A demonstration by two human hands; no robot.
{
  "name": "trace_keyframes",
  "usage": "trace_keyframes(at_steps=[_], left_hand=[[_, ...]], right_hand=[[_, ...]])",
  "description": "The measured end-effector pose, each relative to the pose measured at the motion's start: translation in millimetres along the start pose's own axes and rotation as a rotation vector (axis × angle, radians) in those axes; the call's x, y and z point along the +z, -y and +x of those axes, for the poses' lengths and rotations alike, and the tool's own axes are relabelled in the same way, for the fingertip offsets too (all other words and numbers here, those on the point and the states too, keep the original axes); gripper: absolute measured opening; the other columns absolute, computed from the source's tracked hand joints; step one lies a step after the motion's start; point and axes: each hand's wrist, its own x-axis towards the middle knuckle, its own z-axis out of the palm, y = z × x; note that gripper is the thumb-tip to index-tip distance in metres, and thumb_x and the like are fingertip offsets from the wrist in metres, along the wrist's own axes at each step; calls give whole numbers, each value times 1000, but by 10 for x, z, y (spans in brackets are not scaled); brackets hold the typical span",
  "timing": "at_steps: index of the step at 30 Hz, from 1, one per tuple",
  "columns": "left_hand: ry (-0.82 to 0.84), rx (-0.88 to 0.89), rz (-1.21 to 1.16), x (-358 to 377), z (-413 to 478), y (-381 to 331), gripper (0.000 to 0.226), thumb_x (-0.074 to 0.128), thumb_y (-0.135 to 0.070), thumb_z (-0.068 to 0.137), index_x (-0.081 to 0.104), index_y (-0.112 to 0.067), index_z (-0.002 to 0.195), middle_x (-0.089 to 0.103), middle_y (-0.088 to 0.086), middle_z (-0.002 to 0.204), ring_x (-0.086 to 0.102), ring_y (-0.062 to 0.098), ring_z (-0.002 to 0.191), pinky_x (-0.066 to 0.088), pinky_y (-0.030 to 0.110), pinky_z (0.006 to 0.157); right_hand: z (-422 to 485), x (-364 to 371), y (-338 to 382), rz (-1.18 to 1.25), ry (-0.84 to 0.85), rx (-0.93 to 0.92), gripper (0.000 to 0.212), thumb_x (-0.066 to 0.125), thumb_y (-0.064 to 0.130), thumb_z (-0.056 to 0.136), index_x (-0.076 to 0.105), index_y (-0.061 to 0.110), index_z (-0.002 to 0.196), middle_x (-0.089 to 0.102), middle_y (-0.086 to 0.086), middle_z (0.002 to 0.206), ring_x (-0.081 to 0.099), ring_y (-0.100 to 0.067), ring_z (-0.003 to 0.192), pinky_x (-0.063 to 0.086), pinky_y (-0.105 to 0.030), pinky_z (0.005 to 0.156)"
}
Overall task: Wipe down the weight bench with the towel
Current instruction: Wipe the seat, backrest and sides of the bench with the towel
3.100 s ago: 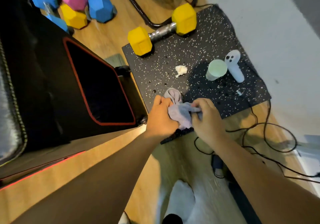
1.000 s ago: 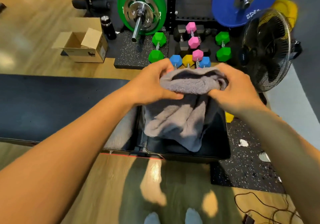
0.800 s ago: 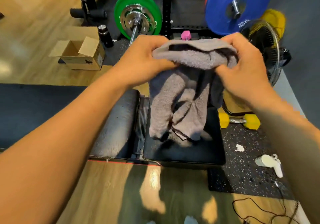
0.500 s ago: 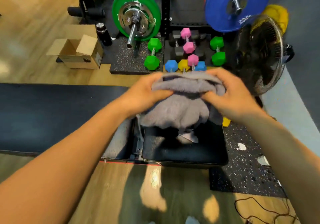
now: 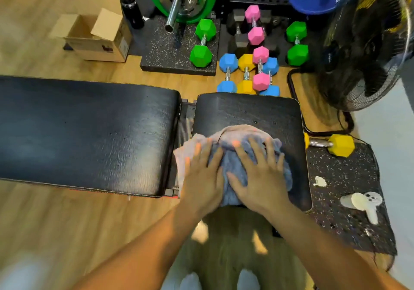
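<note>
A: Why are both hands flat on the towel (image 5: pixel 233 137)?

B: Spreads pressure. Left hand (image 5: pixel 201 177) and right hand (image 5: pixel 259 177), fingers splayed wide, press it bunched onto the worktop's seat pad (image 5: pixel 246 110); motion blur probably means mid-wipe.

The towel (image 5: pixel 233 155) is soft, fuzzy grey cloth. The weight bench (image 5: pixel 89 133) has black padding, a bit shiny and wrinkly like leather. The floor (image 5: pixel 67 233) is smooth wood. The box (image 5: pixel 96 36) is plain brown cardboard.
</note>
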Motion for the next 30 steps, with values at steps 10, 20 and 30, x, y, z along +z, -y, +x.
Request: trace_keyframes(at_steps=[10, 20, 30], left_hand=[[-64, -201, -6, 196, 517, -35, 60, 21, -41, 94, 22, -24, 152, 12, 3, 161, 2, 21, 148, 8, 51, 118], [-131, -217, 57, 202, 1530, 135, 60, 16, -38, 95, 25, -17, 150, 23, 10, 157, 15, 28, 146, 15, 50, 117], [-193, -242, 33, 60, 2152, 191, 49, 24, -36, 93, 51, -18, 130, 57, 8, 121, 51, 27, 109, 40, 38, 93]], right_hand=[[694, 199, -198, -10, -10, -16, 75, 40, 60, 83, 18, 36, 150, 29, -8, 156, 14, -39, 145, 19, -66, 110], [1713, 180, -340, -25, -95, -19, 71, 42, 57, 81, 28, 34, 147, 45, -8, 144, 34, -37, 134, 25, -62, 108], [2228, 214, -366, 30, -90, 89, 64, 37, 58, 86, 35, 33, 145, 63, -10, 113, 55, -33, 103, 42, -47, 90]])
